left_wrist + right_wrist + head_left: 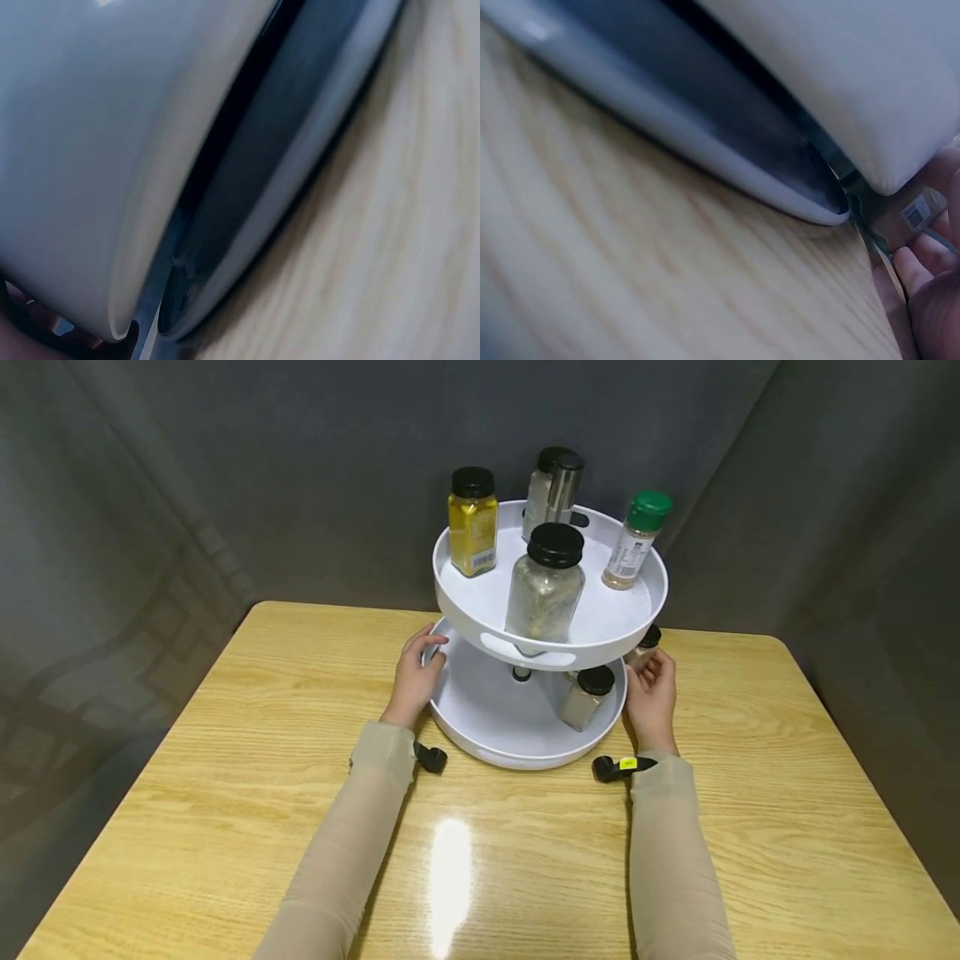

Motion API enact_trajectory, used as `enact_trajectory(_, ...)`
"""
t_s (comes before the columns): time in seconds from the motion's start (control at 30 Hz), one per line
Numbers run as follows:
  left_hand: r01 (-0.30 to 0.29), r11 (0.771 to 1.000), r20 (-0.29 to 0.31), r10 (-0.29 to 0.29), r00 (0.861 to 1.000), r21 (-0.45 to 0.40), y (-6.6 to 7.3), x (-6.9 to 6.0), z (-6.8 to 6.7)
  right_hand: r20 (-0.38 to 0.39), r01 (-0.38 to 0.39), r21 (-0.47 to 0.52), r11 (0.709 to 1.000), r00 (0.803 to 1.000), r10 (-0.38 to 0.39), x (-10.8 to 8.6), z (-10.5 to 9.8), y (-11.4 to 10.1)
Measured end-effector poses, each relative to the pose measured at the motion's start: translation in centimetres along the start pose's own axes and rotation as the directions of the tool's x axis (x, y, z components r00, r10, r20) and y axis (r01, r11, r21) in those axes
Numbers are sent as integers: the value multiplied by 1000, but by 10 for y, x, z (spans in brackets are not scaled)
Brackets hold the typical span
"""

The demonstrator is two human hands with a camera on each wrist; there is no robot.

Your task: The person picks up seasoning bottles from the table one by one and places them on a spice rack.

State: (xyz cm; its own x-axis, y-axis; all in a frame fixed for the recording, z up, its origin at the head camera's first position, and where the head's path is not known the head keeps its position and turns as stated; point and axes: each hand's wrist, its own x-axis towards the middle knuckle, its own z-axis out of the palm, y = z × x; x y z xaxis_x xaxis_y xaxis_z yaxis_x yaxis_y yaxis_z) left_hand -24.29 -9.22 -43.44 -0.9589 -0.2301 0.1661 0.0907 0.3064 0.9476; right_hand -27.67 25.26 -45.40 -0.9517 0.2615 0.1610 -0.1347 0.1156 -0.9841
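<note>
A white two-tier turntable tray stands on the table. At the left side of its lower tier (495, 718), my left hand (416, 672) grips the rim, fingers and thumb bent over it. Beside the right edge, my right hand (652, 697) holds a black-lidded spice jar (647, 642), partly covered by the upper tier and my fingers. The right wrist view shows a barcode label on this jar (911, 216) near my fingers. Another black-lidded square jar (583, 700) is on the lower tier at the right. In the left wrist view only part of the left hand (45, 330) shows.
On the upper tier (480, 618) stand a yellow spice jar (473, 527), a large black-lidded jar (546, 593), a green-capped shaker (633, 547), and a steel-sided container (562, 489) before another black-lidded jar (536, 497). Dark curtain (300, 485) hangs behind the wooden table (300, 693).
</note>
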Motion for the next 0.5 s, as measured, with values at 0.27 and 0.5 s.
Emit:
enact_trajectory(0.27,5,1000,-3,-5,1000,-8,-1,-1,0,-54,-4,4,1000,999,4,-4,0,0)
enact_trajectory(0.5,9,1000,2,-9,1000,-5,0,-1,0,-141,-4,52,999,990,11,-4,-3,1)
